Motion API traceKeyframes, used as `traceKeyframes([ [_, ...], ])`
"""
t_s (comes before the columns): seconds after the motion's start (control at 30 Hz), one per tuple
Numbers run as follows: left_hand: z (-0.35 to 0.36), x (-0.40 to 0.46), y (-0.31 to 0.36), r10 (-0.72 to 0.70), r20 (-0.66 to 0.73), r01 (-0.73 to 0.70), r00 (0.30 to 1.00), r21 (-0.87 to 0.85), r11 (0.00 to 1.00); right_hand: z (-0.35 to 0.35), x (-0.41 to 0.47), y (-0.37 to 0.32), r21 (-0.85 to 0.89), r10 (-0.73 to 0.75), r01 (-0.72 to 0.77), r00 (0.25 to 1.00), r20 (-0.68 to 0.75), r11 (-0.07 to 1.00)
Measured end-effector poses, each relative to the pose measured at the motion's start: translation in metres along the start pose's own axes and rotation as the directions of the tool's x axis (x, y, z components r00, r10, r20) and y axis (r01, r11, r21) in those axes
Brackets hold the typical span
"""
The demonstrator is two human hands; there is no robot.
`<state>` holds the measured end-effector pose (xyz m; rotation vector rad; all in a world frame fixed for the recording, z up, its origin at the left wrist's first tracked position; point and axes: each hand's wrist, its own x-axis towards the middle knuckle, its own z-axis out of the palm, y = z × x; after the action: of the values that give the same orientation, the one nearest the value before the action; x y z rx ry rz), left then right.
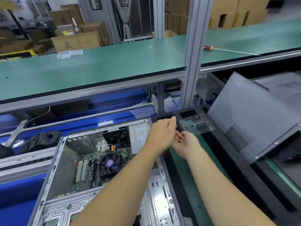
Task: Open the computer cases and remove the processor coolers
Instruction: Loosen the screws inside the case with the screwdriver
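Above the open computer case (91, 160), the right hand (185, 144) lies palm up, fingers spread, cupping small dark screws (179, 141); the left hand (161, 134) reaches its fingertips into that palm, grip hidden.

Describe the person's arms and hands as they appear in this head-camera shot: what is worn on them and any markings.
Both forearms are bare as far as the view shows: no sleeves or cuffs reach into the picture. The left hand and the right hand wear no gloves. No watch, wristband, ring or anti-static strap can be seen on either wrist or on the visible fingers, and no markings are visible.
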<state>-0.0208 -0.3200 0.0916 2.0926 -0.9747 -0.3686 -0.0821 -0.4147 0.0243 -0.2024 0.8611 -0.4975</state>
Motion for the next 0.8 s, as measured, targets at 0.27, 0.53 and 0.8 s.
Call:
traceKeyframes([
  [0.27, -0.006, -0.010, -0.065, 0.165, 0.210, -0.246, 0.964, 0.454, 0.857, -0.079, 0.057, 0.015, -0.482, -0.055, -0.108, 0.949, -0.311, 0.870],
  [0.53, 0.007, -0.014, -0.087, 0.332, 0.169, -0.369, 0.928, 0.544, 0.754, -0.106, 0.079, 0.011, -0.485, -0.105, -0.101, 0.919, -0.380, 0.869],
  [0.8, -0.006, -0.019, -0.087, 0.276, 0.083, -0.288, 0.957, 0.341, 0.895, -0.117, 0.073, 0.012, -0.785, -0.266, -0.119, 0.901, -0.342, 0.608],
])
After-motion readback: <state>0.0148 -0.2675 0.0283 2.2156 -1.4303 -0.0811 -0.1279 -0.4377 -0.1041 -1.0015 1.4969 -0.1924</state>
